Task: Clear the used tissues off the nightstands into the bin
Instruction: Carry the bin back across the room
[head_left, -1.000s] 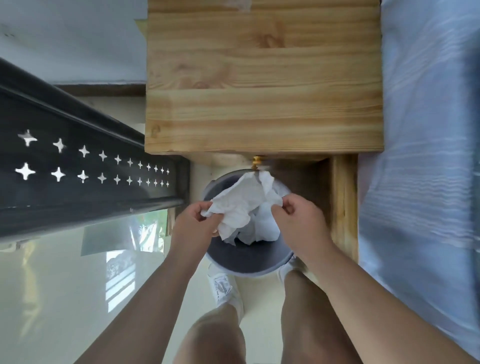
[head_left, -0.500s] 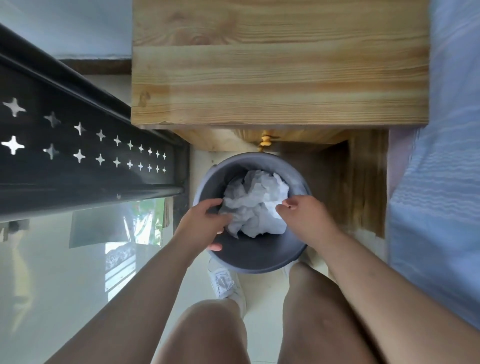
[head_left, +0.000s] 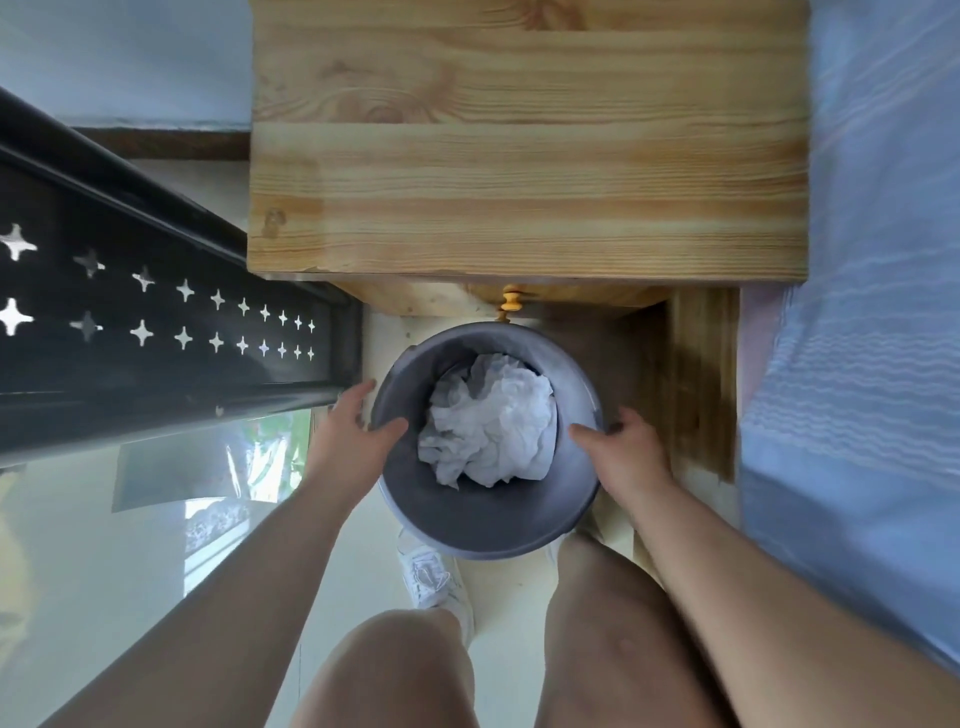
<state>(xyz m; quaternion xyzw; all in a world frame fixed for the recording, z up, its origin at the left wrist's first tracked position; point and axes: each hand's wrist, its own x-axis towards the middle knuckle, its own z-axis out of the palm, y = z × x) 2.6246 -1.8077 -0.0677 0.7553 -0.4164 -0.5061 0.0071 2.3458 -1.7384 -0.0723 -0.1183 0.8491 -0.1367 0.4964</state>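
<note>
Head view: crumpled white paper tissues (head_left: 488, 421) lie inside the round grey plastic bin (head_left: 488, 525). Left hand (head_left: 353, 436) and right hand (head_left: 628, 452) flank its rim, thumbs inside; grip cannot be told. This pale pine nightstand (head_left: 524, 156) appears done; any other nightstand is unseen.

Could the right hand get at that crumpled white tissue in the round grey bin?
Probably yes: the right hand sits at the rim of the round grey bin, and nothing covers the crumpled white tissue.

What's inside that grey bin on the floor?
Crumpled white tissues lie in the grey bin, piled in the middle. They cover the bin's bottom, so anything beneath them cannot be seen.
</note>
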